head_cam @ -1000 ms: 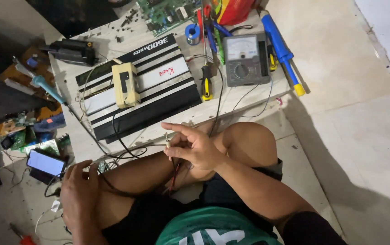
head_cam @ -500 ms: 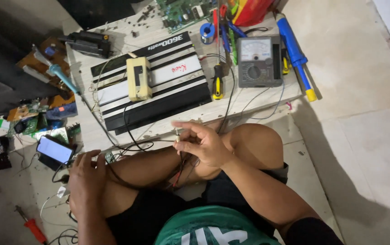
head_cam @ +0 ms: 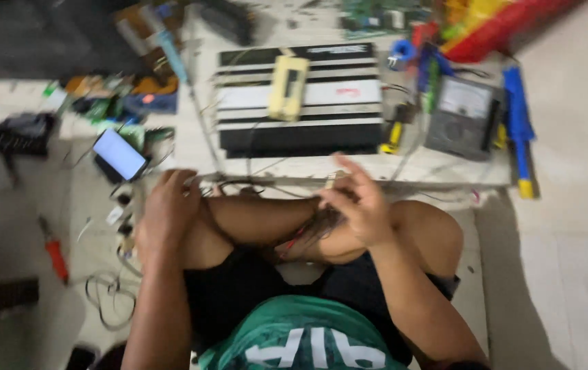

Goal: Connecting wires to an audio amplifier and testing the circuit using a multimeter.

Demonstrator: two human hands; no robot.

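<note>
Over knee, right hand (head_cam: pixel 359 205) now raised (blurred)

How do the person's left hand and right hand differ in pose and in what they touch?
The left hand lies palm down on the left knee; the right hand is raised over the crossed legs.
The left hand's fingers are curled over the knee; the right hand's fingers are spread, one pointing up toward the low board.
The right hand is at thin wires; whether the left hand holds anything is unclear.
Both are bare.
</note>
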